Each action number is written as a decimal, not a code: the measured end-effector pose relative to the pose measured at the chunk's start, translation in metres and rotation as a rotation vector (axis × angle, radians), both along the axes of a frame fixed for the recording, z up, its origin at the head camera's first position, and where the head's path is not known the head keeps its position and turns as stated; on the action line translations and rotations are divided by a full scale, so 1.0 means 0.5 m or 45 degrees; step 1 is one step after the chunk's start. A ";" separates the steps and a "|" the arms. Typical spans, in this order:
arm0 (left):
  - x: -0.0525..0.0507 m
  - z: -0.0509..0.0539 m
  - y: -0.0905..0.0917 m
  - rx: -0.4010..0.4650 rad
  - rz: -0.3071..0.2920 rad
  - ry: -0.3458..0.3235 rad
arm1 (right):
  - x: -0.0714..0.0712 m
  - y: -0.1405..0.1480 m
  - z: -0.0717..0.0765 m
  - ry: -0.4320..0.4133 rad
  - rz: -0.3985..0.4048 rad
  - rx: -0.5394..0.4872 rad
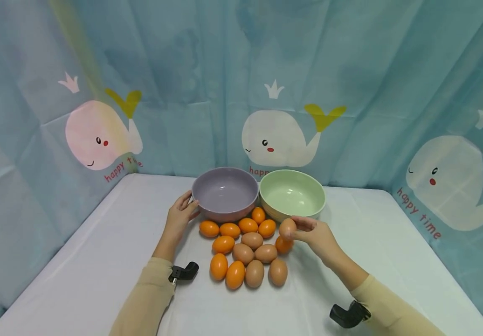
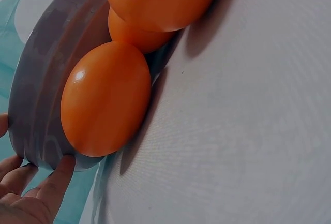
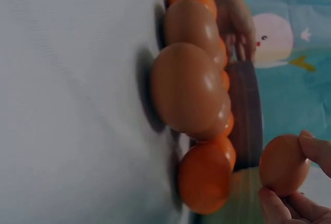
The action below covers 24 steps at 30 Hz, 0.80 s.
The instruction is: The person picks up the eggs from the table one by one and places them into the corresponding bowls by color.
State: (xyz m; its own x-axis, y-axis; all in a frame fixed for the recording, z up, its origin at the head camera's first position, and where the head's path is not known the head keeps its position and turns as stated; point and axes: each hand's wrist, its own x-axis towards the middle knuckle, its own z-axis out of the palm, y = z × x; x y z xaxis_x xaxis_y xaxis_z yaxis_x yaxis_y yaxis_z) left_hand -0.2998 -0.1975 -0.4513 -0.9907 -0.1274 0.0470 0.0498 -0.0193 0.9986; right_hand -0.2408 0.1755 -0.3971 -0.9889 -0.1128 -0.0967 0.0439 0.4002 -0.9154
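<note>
My left hand (image 1: 179,219) rests its fingertips against the outer left side of a purple bowl (image 1: 224,216). In the left wrist view those fingers (image 2: 58,185) touch the bowl's wall, fairly straight. My right hand (image 1: 318,237) pinches a brown egg (image 1: 287,228) between thumb and fingertips, lifted over an orange egg (image 1: 283,245) by the front of a light green bowl (image 1: 292,193). The held egg (image 3: 283,166) shows whole in the right wrist view. Both bowls stand side by side, and no eggs show inside them.
In front of the bowls lie several orange eggs (image 1: 223,244) and several brown eggs (image 1: 265,253), close together on the white tabletop (image 1: 208,312). Behind the table hangs a blue curtain (image 1: 174,130) with whale prints.
</note>
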 end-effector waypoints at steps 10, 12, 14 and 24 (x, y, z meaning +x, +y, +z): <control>-0.003 0.002 0.000 0.002 -0.003 -0.008 | -0.034 -0.026 0.020 0.053 0.036 -0.035; -0.003 0.003 0.001 -0.003 -0.006 -0.007 | -0.040 -0.031 0.022 0.059 0.040 -0.049; -0.003 0.002 0.001 -0.002 -0.005 -0.003 | -0.047 -0.035 0.024 0.067 0.049 -0.057; -0.003 0.001 0.002 -0.002 0.008 -0.010 | -0.079 -0.074 0.039 0.044 0.047 -0.078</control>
